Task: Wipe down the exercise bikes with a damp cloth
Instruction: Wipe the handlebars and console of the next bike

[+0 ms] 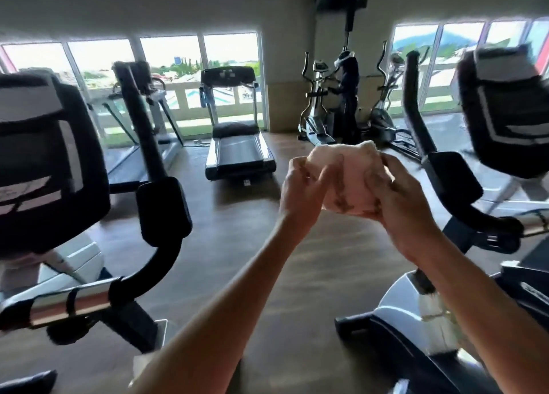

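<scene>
A pale pink bunched cloth (pixel 353 180) is held up in front of me at chest height, over the floor between two exercise bikes. My left hand (pixel 303 194) grips its left side and my right hand (pixel 398 209) grips its right side and underside. One exercise bike (pixel 59 168) with a black console and curved handlebar stands close on my left. A second exercise bike (pixel 499 120) with a black console stands close on my right, its silver and black body low at the right. Neither hand touches a bike.
A treadmill (pixel 237 144) stands ahead by the windows, with another treadmill (pixel 139 117) to its left. Ellipticals (pixel 318 105) stand at the back right, where a person in dark clothes (pixel 347 90) is. Brown floor (pixel 243 233) runs between the bikes.
</scene>
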`<state>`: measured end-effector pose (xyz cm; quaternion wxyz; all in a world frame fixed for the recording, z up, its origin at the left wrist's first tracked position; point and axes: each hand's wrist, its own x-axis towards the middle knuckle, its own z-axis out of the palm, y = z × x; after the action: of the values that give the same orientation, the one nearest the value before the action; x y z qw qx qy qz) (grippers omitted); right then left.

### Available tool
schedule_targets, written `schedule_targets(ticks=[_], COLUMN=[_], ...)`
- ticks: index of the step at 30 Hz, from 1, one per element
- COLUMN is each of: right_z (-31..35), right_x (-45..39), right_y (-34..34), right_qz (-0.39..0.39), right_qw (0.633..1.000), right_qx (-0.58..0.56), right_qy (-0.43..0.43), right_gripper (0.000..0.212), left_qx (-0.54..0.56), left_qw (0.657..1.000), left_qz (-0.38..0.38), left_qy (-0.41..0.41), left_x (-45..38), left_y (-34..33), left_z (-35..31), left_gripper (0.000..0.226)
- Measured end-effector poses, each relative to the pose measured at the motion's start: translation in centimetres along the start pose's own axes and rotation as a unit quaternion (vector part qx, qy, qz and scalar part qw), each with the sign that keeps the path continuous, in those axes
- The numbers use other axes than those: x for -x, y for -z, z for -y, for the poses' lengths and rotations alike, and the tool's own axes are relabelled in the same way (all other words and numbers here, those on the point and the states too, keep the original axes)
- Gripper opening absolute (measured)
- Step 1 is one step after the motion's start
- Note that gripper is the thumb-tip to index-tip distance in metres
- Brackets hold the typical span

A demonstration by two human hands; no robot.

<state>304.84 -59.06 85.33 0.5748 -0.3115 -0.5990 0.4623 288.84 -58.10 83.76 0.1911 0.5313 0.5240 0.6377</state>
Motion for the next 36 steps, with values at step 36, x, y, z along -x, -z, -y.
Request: schedule_targets(ticks=[36], right_z=[-6.0], right_x=[-28.8], right_y=[13.2], right_qz=[-0.132], right_qw=[0.82], right_qx=[0.556], right_qy=[0.016], right_gripper=[0.071], left_qx=[-0.073], left_qw=[0.967], left_qz=[0.24], left_qy=[0.04], left_x=[-27.4], left_y=[-25.3], left_z=[-0.1], left_gripper=[0.05])
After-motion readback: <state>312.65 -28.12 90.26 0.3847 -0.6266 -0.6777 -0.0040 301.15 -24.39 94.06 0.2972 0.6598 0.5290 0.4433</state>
